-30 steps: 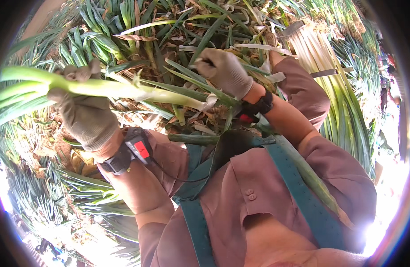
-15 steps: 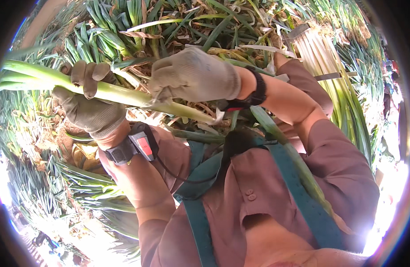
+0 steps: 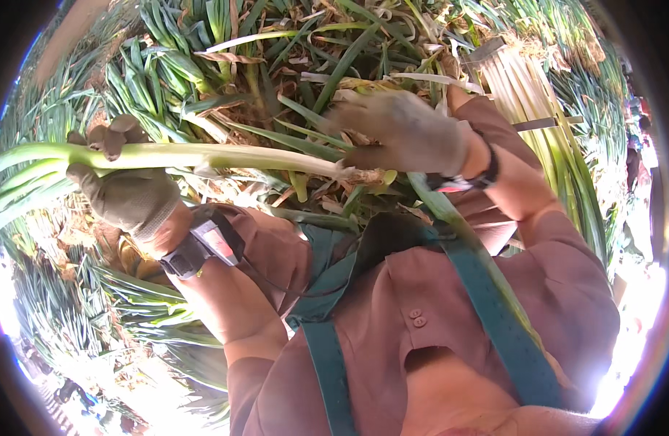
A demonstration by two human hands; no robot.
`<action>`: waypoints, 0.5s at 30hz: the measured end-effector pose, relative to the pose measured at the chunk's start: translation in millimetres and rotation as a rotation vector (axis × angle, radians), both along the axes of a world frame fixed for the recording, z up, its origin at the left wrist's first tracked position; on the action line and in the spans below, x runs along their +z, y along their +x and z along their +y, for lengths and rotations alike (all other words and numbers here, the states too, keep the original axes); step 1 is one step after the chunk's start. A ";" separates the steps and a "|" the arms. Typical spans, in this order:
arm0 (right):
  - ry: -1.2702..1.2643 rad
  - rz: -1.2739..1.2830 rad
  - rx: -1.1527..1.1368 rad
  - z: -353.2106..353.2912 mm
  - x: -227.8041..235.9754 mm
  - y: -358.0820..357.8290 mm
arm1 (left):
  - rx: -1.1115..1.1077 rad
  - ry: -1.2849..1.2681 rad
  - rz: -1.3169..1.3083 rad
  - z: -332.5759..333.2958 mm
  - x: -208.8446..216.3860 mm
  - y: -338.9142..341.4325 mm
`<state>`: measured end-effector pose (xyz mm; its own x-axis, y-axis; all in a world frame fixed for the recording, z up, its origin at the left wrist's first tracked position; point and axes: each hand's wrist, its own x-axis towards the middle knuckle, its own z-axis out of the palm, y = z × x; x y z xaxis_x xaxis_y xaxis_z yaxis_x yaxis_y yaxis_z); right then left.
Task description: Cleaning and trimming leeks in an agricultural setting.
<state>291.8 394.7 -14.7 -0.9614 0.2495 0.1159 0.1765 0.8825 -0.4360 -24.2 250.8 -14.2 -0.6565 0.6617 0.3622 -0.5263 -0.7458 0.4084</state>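
Observation:
My left hand (image 3: 123, 178), in a grey-brown work glove, is closed round a long green onion (image 3: 254, 156) just below where its leaves fan out. The stalk lies almost level, leaves to the left, pale root end to the right. Beside that root end is my right hand (image 3: 414, 134), gloved in lighter grey. Motion blurs its fingers, but they look stretched out, with the thumb apart and nothing held between them. Whether the thumb touches the stalk, I cannot tell.
Loose leaves and peeled skins (image 3: 327, 65) litter the ground ahead. A bundle of trimmed green onions (image 3: 530, 102) lies at the right beside a strap-like strip (image 3: 545, 123). More onions (image 3: 51, 291) are heaped at the left. Another green stalk (image 3: 494, 269) crosses near my right side.
My right hand has come off the stalk and moved right, its fingers loosening. My left hand has shifted slightly left and down, and the onion now lies more level.

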 end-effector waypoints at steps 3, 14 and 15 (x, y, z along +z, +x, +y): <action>-0.265 0.363 -0.080 -17.7 -13.1 -54.4 | 0.067 -0.041 0.058 19.2 8.7 23.3; -1.086 0.186 -0.007 -15.4 -5.8 -82.0 | -0.387 0.122 0.247 37.4 -11.1 45.8; -1.077 0.180 -0.032 -17.7 1.1 -83.9 | -0.360 0.089 0.239 35.2 -10.9 46.3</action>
<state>208.0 376.9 -13.6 -0.9435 0.3290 -0.0404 0.0492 0.0184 -0.9986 22.1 286.0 -25.1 -0.2809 0.7921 0.5419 -0.6577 -0.5701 0.4924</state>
